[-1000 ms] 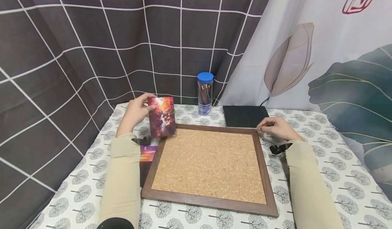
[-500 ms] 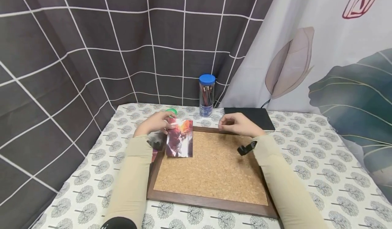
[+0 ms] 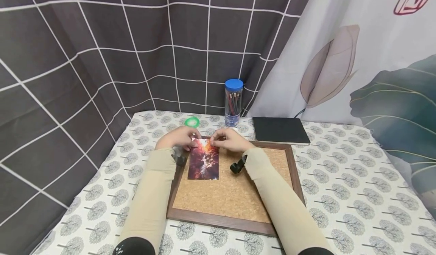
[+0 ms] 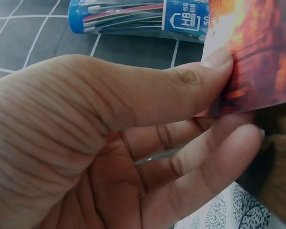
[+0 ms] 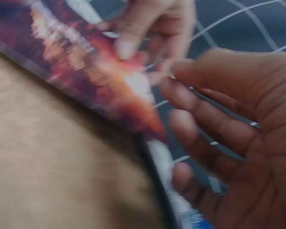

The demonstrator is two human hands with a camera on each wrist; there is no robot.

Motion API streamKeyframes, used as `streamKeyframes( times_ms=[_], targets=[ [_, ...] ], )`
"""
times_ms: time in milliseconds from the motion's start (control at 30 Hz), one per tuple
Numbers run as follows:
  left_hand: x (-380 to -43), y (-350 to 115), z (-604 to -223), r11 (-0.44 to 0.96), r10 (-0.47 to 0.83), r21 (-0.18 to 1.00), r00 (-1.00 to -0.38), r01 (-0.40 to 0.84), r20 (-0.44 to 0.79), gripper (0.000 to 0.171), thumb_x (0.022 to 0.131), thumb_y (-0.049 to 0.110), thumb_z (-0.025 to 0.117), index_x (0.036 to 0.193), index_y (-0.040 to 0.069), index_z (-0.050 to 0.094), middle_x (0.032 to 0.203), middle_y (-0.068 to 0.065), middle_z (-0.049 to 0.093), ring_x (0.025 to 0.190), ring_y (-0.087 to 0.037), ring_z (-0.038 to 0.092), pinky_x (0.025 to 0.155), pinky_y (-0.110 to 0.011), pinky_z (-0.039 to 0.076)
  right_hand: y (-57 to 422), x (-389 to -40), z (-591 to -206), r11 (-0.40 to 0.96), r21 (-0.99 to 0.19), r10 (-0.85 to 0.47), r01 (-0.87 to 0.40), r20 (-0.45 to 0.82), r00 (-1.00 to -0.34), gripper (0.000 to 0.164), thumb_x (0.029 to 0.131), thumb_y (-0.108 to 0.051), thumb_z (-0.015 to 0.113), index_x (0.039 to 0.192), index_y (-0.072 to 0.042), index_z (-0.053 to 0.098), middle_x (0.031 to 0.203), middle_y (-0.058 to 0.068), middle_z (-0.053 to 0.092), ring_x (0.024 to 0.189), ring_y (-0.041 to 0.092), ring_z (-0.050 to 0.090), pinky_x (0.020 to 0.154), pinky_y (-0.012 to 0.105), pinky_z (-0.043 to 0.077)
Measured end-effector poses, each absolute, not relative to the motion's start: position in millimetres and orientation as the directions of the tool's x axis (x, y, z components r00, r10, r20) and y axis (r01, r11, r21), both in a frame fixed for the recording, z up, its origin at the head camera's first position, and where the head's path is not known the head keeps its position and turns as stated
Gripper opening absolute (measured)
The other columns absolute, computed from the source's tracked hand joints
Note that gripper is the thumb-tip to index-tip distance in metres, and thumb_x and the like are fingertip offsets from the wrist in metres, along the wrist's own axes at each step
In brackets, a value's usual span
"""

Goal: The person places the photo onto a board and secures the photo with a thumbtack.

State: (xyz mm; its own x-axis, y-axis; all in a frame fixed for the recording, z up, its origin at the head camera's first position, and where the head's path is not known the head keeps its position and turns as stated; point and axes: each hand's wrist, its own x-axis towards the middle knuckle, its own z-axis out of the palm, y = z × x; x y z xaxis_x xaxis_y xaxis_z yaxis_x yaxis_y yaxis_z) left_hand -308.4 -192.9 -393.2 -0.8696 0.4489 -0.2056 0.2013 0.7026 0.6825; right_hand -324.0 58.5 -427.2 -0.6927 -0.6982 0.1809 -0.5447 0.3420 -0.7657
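A glossy red and purple picture card (image 3: 204,162) is held over the upper left part of a cork board (image 3: 221,205) with a brown frame. My left hand (image 3: 178,137) pinches the card's upper left corner, thumb on the printed face, as the left wrist view shows. Close by the card's top edge is my right hand (image 3: 231,139). Its thumb and index finger meet at their tips in the right wrist view, pinching a tiny thing with a thin pale tip (image 5: 171,74), mostly hidden and blurred.
Behind the board stands a clear tube of pencils (image 3: 233,103) with a blue lid. A green-rimmed round thing (image 3: 192,122) lies left of it. To the right is a flat black pad (image 3: 281,130). The table has a tree-patterned cloth (image 3: 347,209); curtains hang behind.
My left hand has brought the picture card right and down over the board. My right hand has moved left from the board's upper right corner to the card's top edge.
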Motion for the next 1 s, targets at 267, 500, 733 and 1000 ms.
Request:
streamKeyframes(
  times_ms=[267,500,733,1000],
  targets=[
    [-307,-184,-395,0.722,0.463,0.660,-0.854,0.209,-0.236,0.020,0.088,0.008,0.076,0.107,0.004,0.074,0.089,-0.008,0.069,0.072,-0.017,0.064,0.067,-0.031,0.057,53,-318,-449,0.341,-0.861,-0.592,-0.377,0.115,-0.798,0.006,0.095,-0.016,0.070,0.096,-0.012,0.074,0.081,0.002,0.070,0.064,0.014,0.060,0.057,0.026,0.049],
    [-308,-181,-400,0.727,0.450,0.655,-0.864,0.207,-0.226,0.009,0.086,0.003,0.076,0.093,0.003,0.071,0.080,-0.006,0.067,0.067,-0.017,0.063,0.064,-0.030,0.056,46,-316,-454,0.346,-0.878,-0.568,-0.331,0.084,-0.818,0.007,0.092,-0.019,0.074,0.094,-0.012,0.076,0.077,0.001,0.069,0.056,0.013,0.056,0.050,0.024,0.045],
    [-311,-181,-404,0.735,0.456,0.641,-0.861,0.220,-0.227,0.008,0.083,0.000,0.074,0.088,0.004,0.068,0.076,-0.005,0.066,0.065,-0.017,0.062,0.063,-0.030,0.055,40,-316,-458,0.401,-0.842,-0.556,-0.361,0.090,-0.826,0.008,0.093,-0.020,0.074,0.094,-0.012,0.077,0.079,-0.002,0.069,0.060,0.010,0.056,0.056,0.025,0.050],
    [-313,-181,-404,0.729,0.466,0.645,-0.857,0.230,-0.222,0.009,0.082,-0.002,0.072,0.087,0.005,0.068,0.074,-0.004,0.064,0.063,-0.015,0.059,0.062,-0.028,0.053,38,-316,-458,0.425,-0.822,-0.538,-0.379,0.107,-0.836,0.008,0.092,-0.021,0.073,0.092,-0.013,0.076,0.081,-0.002,0.069,0.061,0.012,0.058,0.056,0.028,0.052]
  ],
)
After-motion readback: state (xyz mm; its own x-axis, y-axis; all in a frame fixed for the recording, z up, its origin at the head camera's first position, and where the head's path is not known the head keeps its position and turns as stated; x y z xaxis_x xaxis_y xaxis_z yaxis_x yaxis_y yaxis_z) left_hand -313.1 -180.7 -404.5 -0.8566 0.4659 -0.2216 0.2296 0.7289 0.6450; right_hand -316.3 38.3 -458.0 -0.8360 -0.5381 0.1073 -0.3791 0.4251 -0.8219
